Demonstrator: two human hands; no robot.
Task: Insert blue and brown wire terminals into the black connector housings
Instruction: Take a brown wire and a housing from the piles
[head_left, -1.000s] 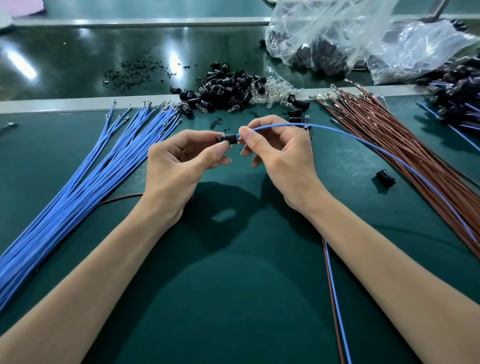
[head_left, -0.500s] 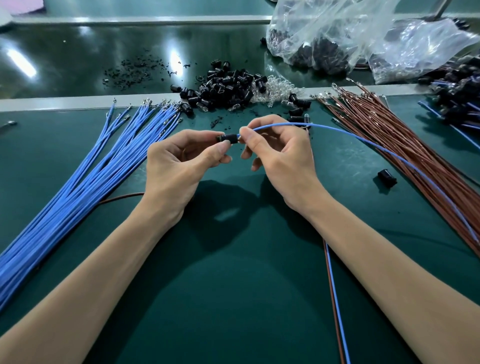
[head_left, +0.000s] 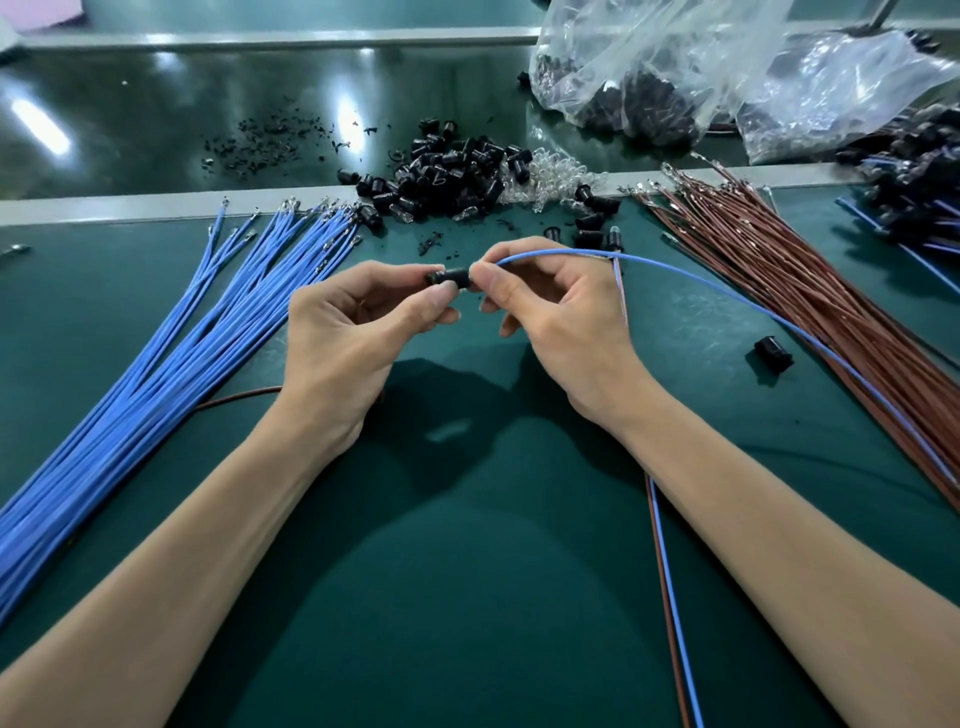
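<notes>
**Housing left, wire right, one straight line between**

My left grip (head_left: 353, 332) pinches the small black cylindrical plastic connector housing (head_left: 449, 275) between thumb and forefinger. My right grip (head_left: 561, 322) pinches the thin blue insulated wire (head_left: 727, 301) at its very end, fingertips touching the housing's right face. How deep the wire's tip sits inside I cannot tell.

The housing's long axis runs left-right, in line with the wire end, so I judge the push goes straight leftward from my right grip.

Beyond both grips lies the heap of loose black housings (head_left: 457, 171). Left of my left grip is the bundle of blue wires (head_left: 182, 353), and right of my right grip the bundle of brown wires (head_left: 779, 270), all on the dark green bench (head_left: 493, 597).
</notes>
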